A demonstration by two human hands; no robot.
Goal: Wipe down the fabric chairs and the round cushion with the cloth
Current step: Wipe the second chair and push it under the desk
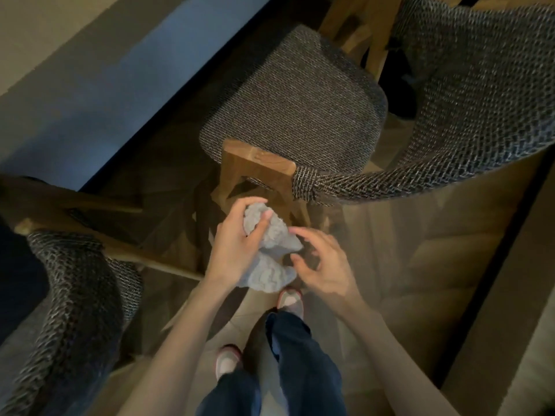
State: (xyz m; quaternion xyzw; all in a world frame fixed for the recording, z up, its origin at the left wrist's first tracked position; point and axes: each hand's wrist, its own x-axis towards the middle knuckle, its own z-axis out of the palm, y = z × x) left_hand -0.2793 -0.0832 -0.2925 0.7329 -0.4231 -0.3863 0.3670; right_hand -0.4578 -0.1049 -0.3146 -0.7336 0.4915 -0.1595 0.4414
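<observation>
The left grip [237, 238] holds the grey cloth [268, 273], fingers curled round its upper bunch. The right grip [327, 265] is spread just right of the cloth; contact cannot be determined. The cloth hangs above the floor, on the near side of the fabric chair [294, 103]. A second chair [75, 289] stands at left.

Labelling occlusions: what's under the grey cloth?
The cloth hangs from the left hand. Below it show wooden floor and a shoe. The floor directly beneath and the left palm are covered.
</observation>
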